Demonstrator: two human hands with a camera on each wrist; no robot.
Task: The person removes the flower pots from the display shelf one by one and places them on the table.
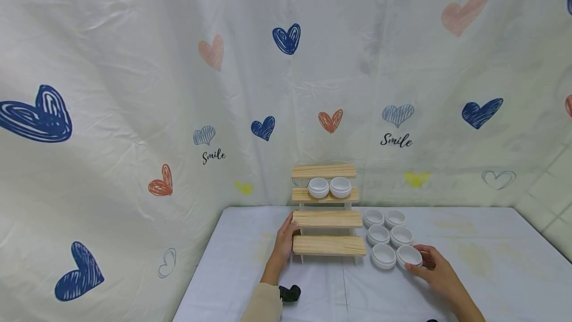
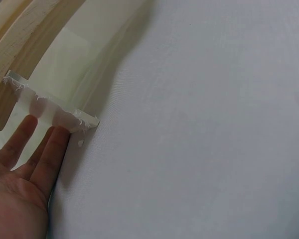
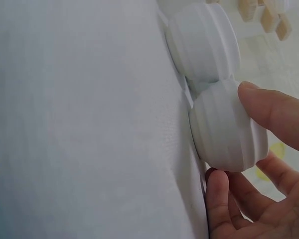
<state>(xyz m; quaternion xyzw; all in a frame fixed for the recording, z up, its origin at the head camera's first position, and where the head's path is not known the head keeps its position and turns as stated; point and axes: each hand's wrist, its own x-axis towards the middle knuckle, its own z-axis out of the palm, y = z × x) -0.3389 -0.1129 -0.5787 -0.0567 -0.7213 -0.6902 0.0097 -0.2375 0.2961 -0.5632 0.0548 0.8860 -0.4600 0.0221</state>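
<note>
A tiered wooden stand (image 1: pixel 328 246) with white side supports stands on the table. At its left side is my left hand (image 1: pixel 282 242); in the left wrist view its straight fingers (image 2: pixel 52 159) touch a white support (image 2: pixel 55 109). My right hand (image 1: pixel 438 270) grips a small white bowl (image 1: pixel 409 256), thumb on the near side and fingers round the far side. In the right wrist view this bowl (image 3: pixel 224 127) sits on the cloth, touching a neighbouring bowl (image 3: pixel 202 42). Two white bowls (image 1: pixel 319 188) rest side by side on the stand's second tier from the top.
Several more white bowls (image 1: pixel 379 235) stand in two columns right of the stand. A pale cloth (image 1: pixel 469 282) covers the table. Behind it hangs a white curtain (image 1: pixel 348 88) printed with hearts. A black strap piece (image 1: pixel 290 293) is at my left wrist.
</note>
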